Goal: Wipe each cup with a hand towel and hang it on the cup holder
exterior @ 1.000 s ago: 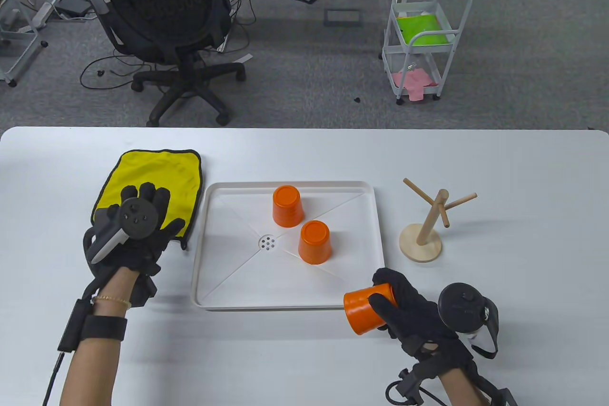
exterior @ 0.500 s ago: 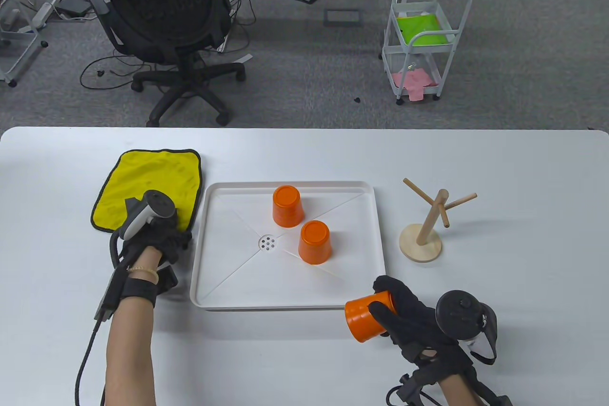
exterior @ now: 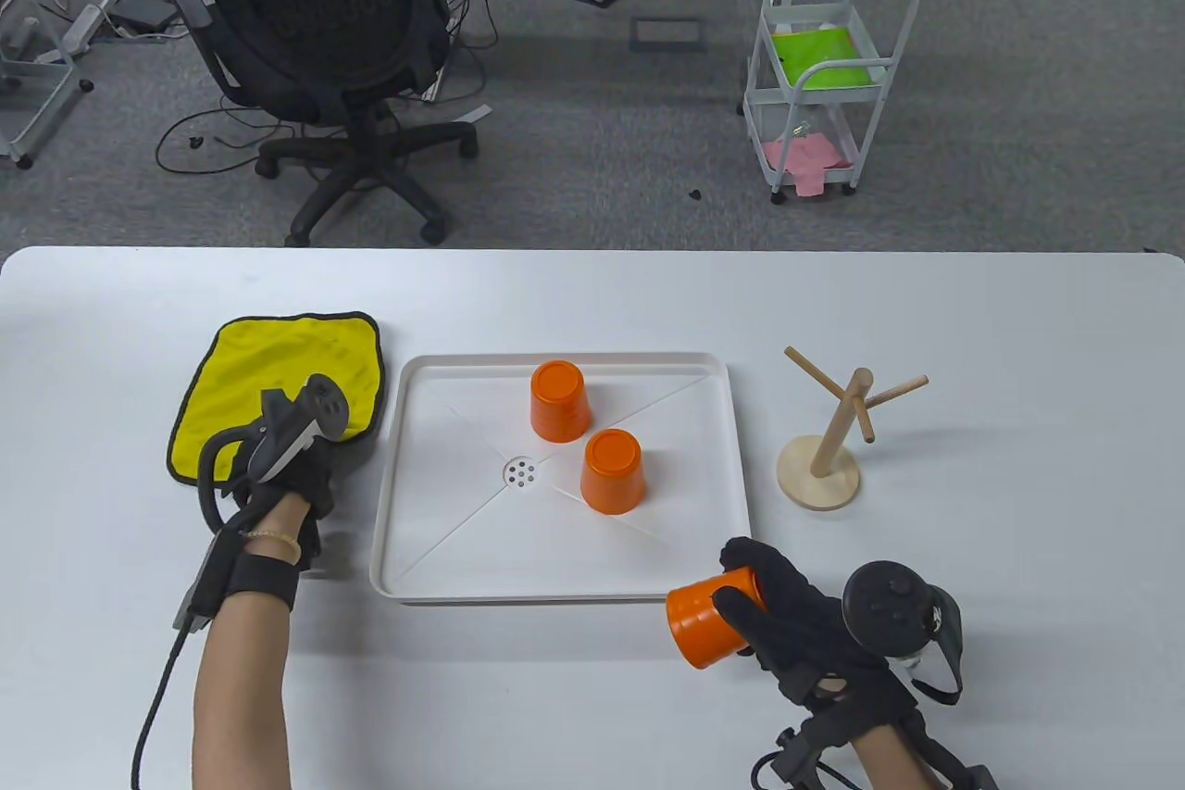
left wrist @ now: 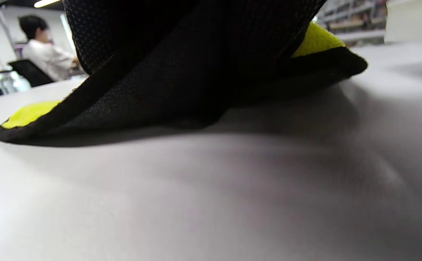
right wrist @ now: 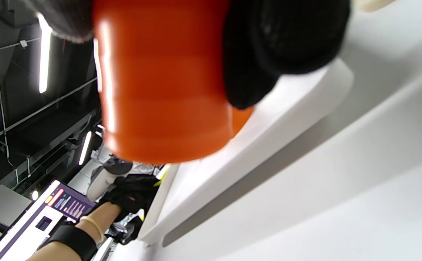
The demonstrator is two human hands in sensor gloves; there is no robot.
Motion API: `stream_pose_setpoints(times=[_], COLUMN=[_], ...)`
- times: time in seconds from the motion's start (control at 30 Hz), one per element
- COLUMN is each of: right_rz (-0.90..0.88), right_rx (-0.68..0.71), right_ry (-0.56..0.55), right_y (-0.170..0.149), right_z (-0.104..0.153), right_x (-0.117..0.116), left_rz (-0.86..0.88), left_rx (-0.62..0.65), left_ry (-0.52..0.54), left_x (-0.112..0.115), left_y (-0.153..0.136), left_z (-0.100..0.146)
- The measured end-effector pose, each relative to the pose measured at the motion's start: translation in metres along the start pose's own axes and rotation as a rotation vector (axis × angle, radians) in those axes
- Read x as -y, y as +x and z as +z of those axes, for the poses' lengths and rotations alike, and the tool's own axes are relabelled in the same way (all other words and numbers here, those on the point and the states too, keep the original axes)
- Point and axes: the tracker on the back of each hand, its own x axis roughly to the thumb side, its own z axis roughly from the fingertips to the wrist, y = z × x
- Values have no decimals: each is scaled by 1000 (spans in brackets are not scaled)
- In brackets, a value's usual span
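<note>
A yellow hand towel (exterior: 268, 373) with a black border lies left of the white tray (exterior: 555, 594). My left hand (exterior: 296, 466) grips its near right corner; in the left wrist view the gloved left hand (left wrist: 182, 54) covers the towel (left wrist: 317, 40), whose edge is raised off the table. My right hand (exterior: 787, 614) holds an orange cup (exterior: 708, 619) on its side, off the tray's near right corner. The right wrist view shows that cup (right wrist: 160, 79) with fingers (right wrist: 283, 36) curled round it. Two more orange cups (exterior: 559, 401) (exterior: 611, 470) stand upside down on the tray. The wooden cup holder (exterior: 833, 438) stands bare, right of the tray.
A black office chair (exterior: 324, 40) and a white trolley (exterior: 824, 86) stand on the floor beyond the table's far edge. A seated person (left wrist: 47, 50) shows in the left wrist view's background. The tray's rim (right wrist: 268, 119) runs close under the held cup.
My left hand turned from lying flat on the towel to gripping its near corner, and the towel slid a little towards me and left. The right hand with the cup barely moved.
</note>
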Motion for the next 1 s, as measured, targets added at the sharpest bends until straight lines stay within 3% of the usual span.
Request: stream_pose_setpoints(times=[0.23,0.37,0.47,0.6,0.7,0.87,1.0], right_rz=[32,65,80,68,57,145,267], right_rx=[60,127,193,301,386,486,550], right_ry=[32,50,46,22,6,-50,-102], right_y=[22,46,67,95,110,121,121], right_z=[-11,-23,-30,-34,-31,-19,-14], right_x=[2,3,3,0,-7,-23,-30], left_rz=[324,491,648,817,897,1160,1368], left_rx=[118,203,337,554,693,950,1037], left_ry=[193,357,388,349,301,94,-91], left_x=[-55,-100,-123,-137,-134,-107,-83], left_y=[-21,-27,-25,-9,7,40,60], left_z=[38,77,106,145,169,196,201])
